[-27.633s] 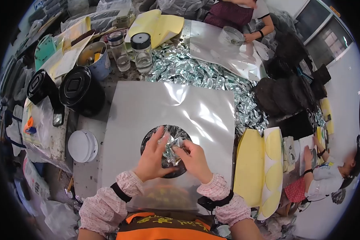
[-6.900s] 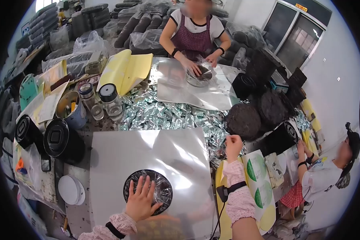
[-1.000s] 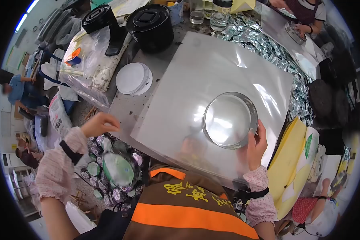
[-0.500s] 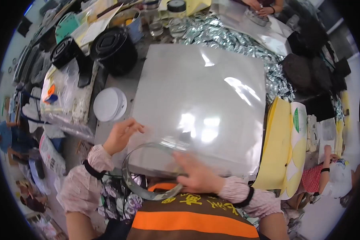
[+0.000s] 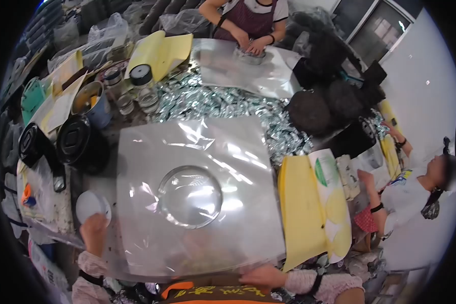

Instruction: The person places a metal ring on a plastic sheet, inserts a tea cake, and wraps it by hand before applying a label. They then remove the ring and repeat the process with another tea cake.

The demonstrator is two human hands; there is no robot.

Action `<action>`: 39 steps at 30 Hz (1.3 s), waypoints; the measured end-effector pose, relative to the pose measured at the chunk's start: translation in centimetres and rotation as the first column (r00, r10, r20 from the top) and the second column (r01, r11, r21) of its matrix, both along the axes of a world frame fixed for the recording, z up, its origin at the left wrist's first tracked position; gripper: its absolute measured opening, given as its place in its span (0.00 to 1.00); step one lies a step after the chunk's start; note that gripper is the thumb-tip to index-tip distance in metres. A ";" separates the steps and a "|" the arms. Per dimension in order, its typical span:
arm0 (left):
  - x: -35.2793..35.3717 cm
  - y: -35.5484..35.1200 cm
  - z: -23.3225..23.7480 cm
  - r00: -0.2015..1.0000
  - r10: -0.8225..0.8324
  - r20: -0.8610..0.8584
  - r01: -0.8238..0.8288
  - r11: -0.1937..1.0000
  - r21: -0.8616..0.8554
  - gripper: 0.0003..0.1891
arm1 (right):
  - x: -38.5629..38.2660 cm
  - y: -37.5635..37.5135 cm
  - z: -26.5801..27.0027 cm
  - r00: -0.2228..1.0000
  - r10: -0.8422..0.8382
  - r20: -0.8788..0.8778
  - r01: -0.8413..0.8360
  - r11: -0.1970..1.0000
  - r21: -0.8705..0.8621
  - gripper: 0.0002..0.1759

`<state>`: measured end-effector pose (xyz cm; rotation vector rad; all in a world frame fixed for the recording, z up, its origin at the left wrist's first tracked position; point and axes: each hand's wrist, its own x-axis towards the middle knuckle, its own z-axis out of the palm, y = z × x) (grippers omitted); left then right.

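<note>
A thin metal ring point(image 5: 163, 202) lies around the middle of a large clear, shiny plastic sheet point(image 5: 147, 238). My left hand point(image 5: 93, 234) is at the near edge of a stack of white round discs point(image 5: 91, 205), its fingers pinched on the white disc there. By the front edge of the sheet is my right hand point(image 5: 263, 276), slightly blurred, fingers stretched to the left and holding nothing I can see. Both hands are apart from the ring.
Yellow sheets point(image 5: 301, 213) lie along the right side. Shiny foil scraps point(image 5: 213, 101) are piled behind the sheet. Black lidded containers point(image 5: 81, 144) and glass jars point(image 5: 148, 99) stand at the left. A co-worker's hands point(image 5: 251, 45) work across the table; another person point(image 5: 405, 202) sits at right.
The ring has gone from the front edge, by my right hand, to the middle of the sheet. My left hand has reached the white discs. The view has tilted up.
</note>
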<state>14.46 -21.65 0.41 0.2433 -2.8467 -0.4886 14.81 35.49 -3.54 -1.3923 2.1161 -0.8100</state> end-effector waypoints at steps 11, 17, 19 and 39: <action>-0.2 -3.1 -4.5 0.924 0.376 -0.067 -0.355 0.910 0.215 0.10 | -38.5 16.2 1.3 -0.059 -0.787 0.614 0.829 -0.381 -0.408 0.18; -0.1 -3.9 -5.0 0.851 0.526 0.004 -0.465 0.748 0.473 0.14 | -49.5 16.8 -0.5 -0.176 -0.559 0.810 0.866 -0.480 -0.143 0.25; 0.5 -5.1 -6.1 0.868 0.491 -0.071 -0.420 0.805 0.418 0.09 | -48.9 15.5 -0.2 -0.053 -0.516 0.855 0.867 -0.448 -0.217 0.21; -11.6 17.2 2.8 0.816 -0.486 -0.312 0.554 0.811 0.185 0.13 | -42.4 8.4 -1.4 -0.013 -0.977 0.213 0.893 -0.107 -0.438 0.25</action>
